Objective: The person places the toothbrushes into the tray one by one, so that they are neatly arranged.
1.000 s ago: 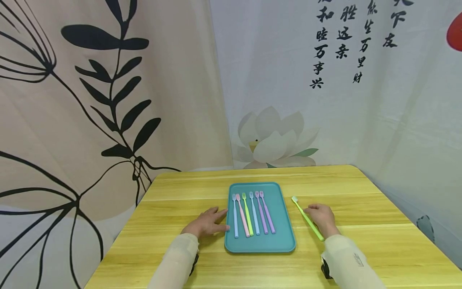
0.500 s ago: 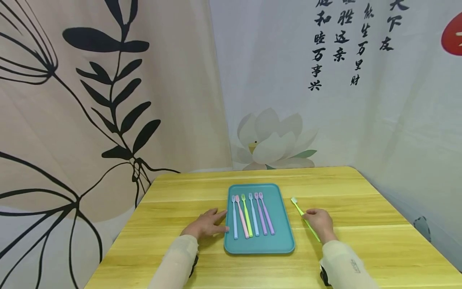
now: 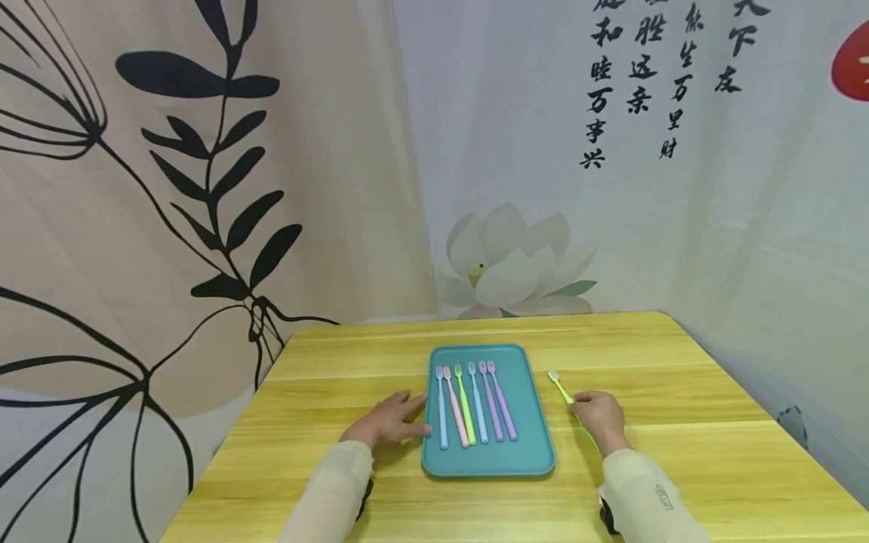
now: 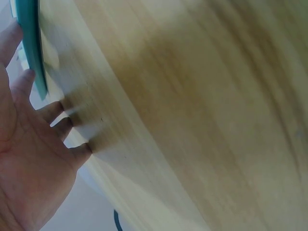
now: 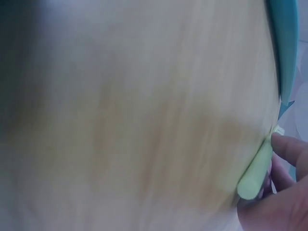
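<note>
A yellow-green toothbrush lies slanted on the table to the right of a teal tray. My right hand pinches its handle between thumb and fingers, and the brush head points away toward the back. On the tray's left edge rest the fingertips of my left hand, its fingers spread. Inside the tray several toothbrushes lie in a row, heads at the far end: a blue one, a pink one, a green one, a second blue one and two purple ones.
The wooden table extends on all sides of the tray. Behind it hangs a cloth backdrop with printed plants and Chinese characters. The tray's right part, beside the purple toothbrushes, shows bare teal surface.
My right hand has moved slightly left and down onto the yellow-green toothbrush and now pinches its handle, which was beside the hand before. The left hand and tray stay put.
</note>
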The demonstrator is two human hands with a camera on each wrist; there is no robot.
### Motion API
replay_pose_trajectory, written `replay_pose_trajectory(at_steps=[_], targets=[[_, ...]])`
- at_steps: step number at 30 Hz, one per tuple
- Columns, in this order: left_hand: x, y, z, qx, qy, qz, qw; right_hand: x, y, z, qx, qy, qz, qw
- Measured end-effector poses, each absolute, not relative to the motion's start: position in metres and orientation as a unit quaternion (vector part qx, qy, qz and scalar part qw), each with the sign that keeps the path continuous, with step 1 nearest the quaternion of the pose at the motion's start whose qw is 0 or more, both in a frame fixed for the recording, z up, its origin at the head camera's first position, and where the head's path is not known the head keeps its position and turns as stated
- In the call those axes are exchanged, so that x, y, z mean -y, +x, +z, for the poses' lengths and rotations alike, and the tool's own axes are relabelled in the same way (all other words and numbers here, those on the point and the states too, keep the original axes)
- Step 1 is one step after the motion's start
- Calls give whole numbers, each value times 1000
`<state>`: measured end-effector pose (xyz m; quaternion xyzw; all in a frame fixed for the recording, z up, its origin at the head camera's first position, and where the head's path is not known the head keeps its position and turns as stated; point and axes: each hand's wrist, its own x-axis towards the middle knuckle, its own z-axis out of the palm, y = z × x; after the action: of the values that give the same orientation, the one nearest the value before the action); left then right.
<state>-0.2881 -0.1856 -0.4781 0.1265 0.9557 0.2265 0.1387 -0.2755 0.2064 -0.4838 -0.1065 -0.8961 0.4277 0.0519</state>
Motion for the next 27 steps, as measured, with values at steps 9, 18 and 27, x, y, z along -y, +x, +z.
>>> replay_pose_trajectory(at_steps=[9, 18, 27], targets=[[186, -288, -479, -954, 124, 232, 142, -205, -279, -484, 909, -107, 399, 50], [186, -287, -477, -954, 123, 235, 143, -206, -280, -485, 910, -111, 395, 60], [185, -285, -474, -953, 125, 236, 143, -203, -280, -484, 898, -122, 419, 49]])
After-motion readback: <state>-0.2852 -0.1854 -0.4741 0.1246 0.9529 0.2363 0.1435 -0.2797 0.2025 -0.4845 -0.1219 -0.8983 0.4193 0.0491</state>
